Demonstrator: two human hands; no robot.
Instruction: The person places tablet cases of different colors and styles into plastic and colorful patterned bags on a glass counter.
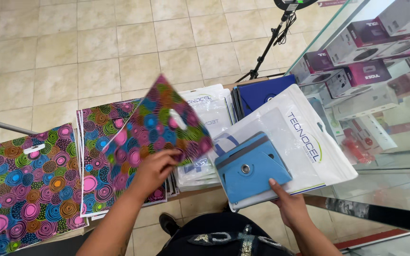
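— Head view. Left hand [153, 167]?
— Closed on lower corner of colourful circle-patterned bag [160, 124], lifted and tilted above stack of same bags [101, 156] near desk's front edge.
— Right hand [288, 206]?
— Gripped clear plastic pouch [290, 142] at its near end, thumb on top; blue tablet case [250, 167] inside. Pouch overhung desk's front edge, beside glass display counter [380, 185].
— Elsewhere on desk?
— White packaged pouches [209, 106] mid-desk, dark blue folders [264, 92] at far edge, another patterned bag [29, 180] at left end.
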